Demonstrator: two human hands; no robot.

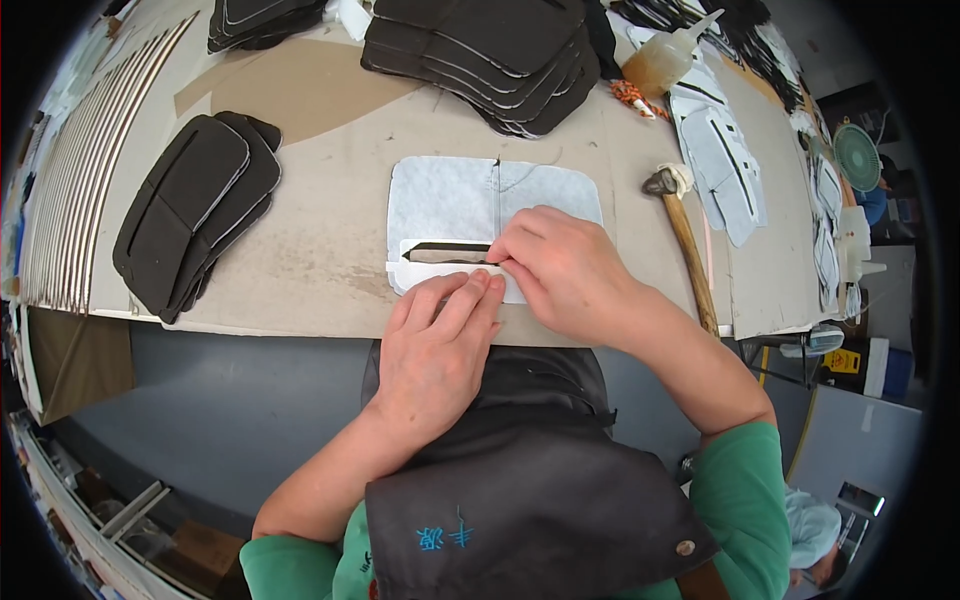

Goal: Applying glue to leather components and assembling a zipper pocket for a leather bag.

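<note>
A pale grey fabric panel (440,195) lies on the table in front of me, with a dark seam running down its middle. Across its near part is a long slot with dark edges, framed by a white strip (440,271). My left hand (435,345) rests on the panel's near edge, its fingers laid on the strip just below the slot; its thumb is hidden. Thumb and fingers of my right hand (560,270) pinch the dark edge at the slot's right part, covering that end. The fingertips of both hands nearly meet there.
Dark fabric pieces (190,200) lie stacked at left, with a larger stack (490,60) at the back. At right are a hammer (685,240), a squeeze bottle (668,55) of amber liquid and more pale panels (720,160). Thin strips (100,150) line the far left; a person (815,530) is at lower right.
</note>
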